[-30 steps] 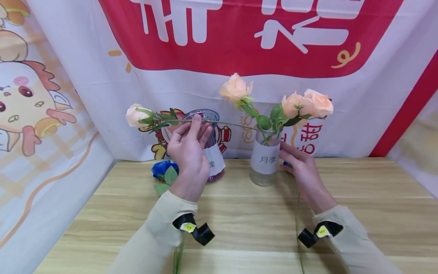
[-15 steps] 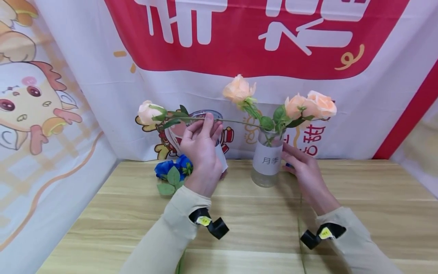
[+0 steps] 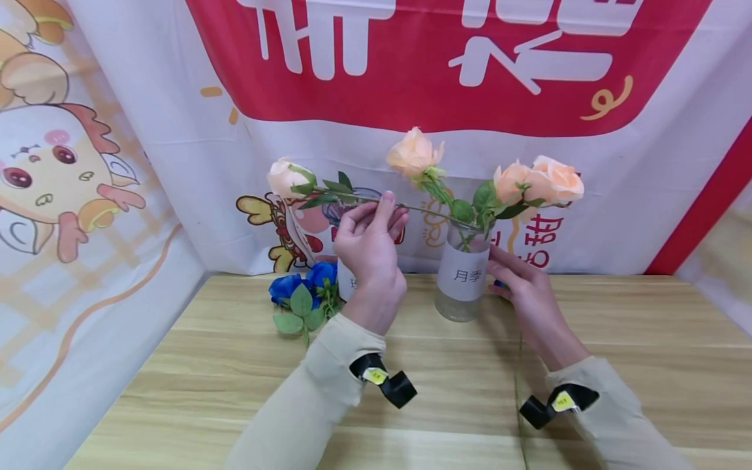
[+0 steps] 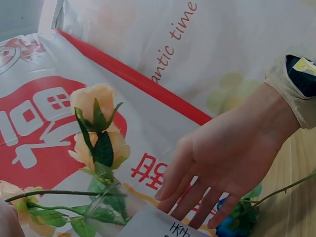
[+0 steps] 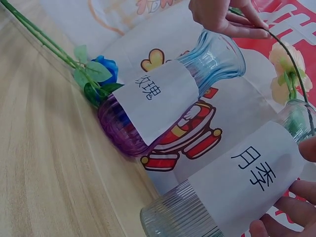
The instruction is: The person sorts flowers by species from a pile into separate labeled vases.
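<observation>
My left hand (image 3: 371, 251) pinches the thin stem of a pale peach rose (image 3: 288, 178), which lies nearly level, bloom to the left. The stem's far end reaches the mouth of a clear ribbed glass vase (image 3: 458, 307) with a white paper label. Several peach roses (image 3: 414, 153) stand in that vase. My right hand (image 3: 531, 297) holds the vase's right side, fingertips along the label's edge in the right wrist view. Behind my left hand, mostly hidden in the head view, a second vase (image 5: 121, 126) has a purple base, bluish flared mouth and its own label.
Blue roses (image 3: 299, 290) with green leaves lie on the wooden table (image 3: 194, 391), left of the purple vase. Another blue flower (image 4: 234, 222) is beyond my right hand, its stem running across the table. A printed cloth backdrop (image 3: 194, 163) hangs right behind the vases.
My left hand has moved right with the peach rose, its bloom coming closer to the clear vase. More of the blue roses now shows. My right hand stays at the vase.
</observation>
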### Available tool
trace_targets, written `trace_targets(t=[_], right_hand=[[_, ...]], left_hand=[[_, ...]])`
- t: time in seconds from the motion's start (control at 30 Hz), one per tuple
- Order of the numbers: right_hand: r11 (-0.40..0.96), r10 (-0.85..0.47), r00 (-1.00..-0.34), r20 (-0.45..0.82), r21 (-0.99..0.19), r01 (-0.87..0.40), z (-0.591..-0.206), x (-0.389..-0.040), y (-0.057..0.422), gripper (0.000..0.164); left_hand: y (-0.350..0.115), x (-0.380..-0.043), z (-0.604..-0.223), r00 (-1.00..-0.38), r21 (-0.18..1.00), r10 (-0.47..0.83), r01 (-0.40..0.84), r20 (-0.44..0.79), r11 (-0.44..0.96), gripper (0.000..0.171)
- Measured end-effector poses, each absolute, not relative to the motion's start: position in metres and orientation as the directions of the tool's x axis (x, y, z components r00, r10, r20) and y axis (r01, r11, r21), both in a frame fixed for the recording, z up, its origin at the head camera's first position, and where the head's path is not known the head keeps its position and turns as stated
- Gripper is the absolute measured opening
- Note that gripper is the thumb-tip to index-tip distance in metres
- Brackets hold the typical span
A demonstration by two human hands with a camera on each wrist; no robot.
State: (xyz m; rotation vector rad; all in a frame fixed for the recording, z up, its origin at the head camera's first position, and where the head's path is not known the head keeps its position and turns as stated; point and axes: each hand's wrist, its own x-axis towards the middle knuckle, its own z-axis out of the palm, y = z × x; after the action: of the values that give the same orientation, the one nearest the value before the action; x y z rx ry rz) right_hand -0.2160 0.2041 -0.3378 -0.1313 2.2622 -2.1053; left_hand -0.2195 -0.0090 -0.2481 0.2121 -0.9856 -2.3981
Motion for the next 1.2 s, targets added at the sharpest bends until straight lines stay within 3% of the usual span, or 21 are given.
trace_targets(t=[0.8,1.2], right_hand=[[0.061,-0.098,-0.995,-0.028,-0.998,0.022,-0.336,-0.220,0.207,0.061],[0.073,-0.103,-0.994,-0.043,-0.997,0.035,-0.335,-0.219,0.209,0.060]], left_hand=[[0.041,-0.235,-0.266,-0.865,0.696,-0.496,0.405,0.080,-0.593,0.018],[0.054,-0.239,-0.280,-0.880,0.786,-0.454,0.376,0.138,-0.490,0.014]])
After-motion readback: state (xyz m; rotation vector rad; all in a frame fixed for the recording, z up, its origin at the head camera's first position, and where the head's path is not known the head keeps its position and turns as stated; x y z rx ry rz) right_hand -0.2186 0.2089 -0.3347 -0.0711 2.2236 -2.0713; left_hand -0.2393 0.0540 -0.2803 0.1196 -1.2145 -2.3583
